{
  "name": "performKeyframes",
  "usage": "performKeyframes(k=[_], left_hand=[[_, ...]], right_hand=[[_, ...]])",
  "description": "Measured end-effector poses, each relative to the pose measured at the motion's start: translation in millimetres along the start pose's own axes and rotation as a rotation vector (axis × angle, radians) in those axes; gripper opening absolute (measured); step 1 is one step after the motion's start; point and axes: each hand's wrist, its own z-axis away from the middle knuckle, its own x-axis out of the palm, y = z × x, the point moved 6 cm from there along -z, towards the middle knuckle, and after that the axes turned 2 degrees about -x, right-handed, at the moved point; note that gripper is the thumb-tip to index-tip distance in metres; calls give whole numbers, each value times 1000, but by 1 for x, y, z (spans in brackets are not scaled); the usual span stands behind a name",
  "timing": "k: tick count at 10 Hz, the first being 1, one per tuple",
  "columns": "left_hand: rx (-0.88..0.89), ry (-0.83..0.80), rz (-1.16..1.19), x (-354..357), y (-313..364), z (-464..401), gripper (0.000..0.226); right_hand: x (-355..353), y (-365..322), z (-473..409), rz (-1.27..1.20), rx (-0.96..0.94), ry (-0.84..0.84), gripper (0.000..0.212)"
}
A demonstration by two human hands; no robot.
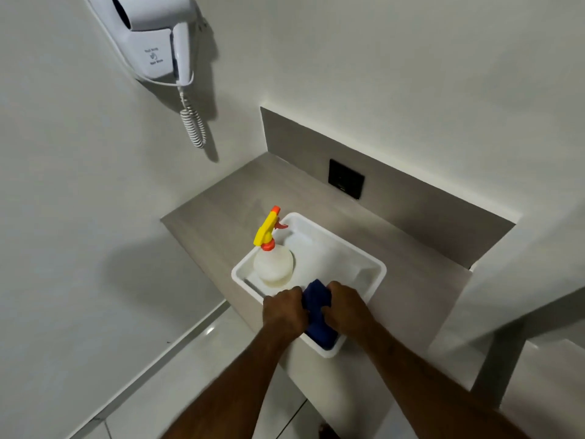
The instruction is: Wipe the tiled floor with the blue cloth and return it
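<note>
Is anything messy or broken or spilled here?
Nothing stands out. The spray bottle stands upright in the white tray on the counter, both hands grip the blue cloth over the tray, and no spill shows.
</note>
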Motion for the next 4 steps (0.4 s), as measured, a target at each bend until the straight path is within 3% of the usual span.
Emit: performKeyframes(k=[2, 3, 4], left_hand=[[10, -21, -200, 14, -7, 2, 13], [74, 93, -174, 3, -8, 12, 20], [137, 283, -119, -25, -18, 22, 27]], right_hand=[[24, 0, -3, 225, 13, -48, 39], [14, -7, 4, 311, 13, 90, 36], [-18, -21, 14, 243, -22, 360, 27]])
